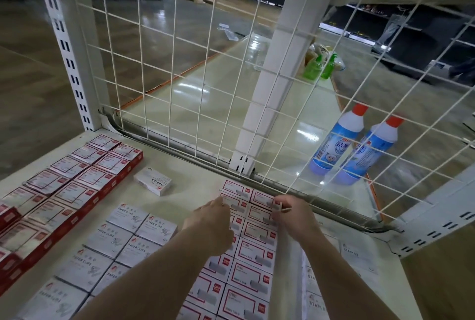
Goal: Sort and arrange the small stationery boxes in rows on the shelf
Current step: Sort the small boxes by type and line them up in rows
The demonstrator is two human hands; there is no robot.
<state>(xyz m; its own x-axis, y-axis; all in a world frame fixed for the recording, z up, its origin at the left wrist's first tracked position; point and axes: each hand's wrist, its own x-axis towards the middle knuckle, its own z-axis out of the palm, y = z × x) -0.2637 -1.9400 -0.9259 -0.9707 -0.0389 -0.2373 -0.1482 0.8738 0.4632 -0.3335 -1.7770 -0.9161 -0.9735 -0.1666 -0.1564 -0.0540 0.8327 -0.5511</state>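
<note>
A pale shelf (195,181) is seen from above, backed by a white wire grid (231,75) fixed between slotted uprights (69,62). Beyond the grid a second shelf (205,93) stretches away, on which two blue bottles (354,150) with red caps are stood side by side at the right, and two green spray bottles (321,65) further back.

On the near shelf the boxes are laid in rows by kind. At the far left, two rows of red boxes (64,191) are set edge to edge, running from the back corner toward the lower left. Beside them, nearer the middle, two rows of grey boxes marked PAPER CLIPS (123,240) are laid flat. In the middle, two rows of white boxes with red borders (254,253) are lined up toward the grid, their far end almost at the back rail. At the right, pale boxes marked STAPLES (354,255) are faintly seen. One staples box (153,181) lies alone, apart from the rows, between the red boxes and the red-bordered ones.

Both hands are placed on the far end of the red-bordered rows. The left hand (213,222) is laid over the left row, its fingertips curled onto a box edge. The right hand (295,214) is set on the right row, fingers bent, with a thin pale stick (285,208) pinched between them.
</note>
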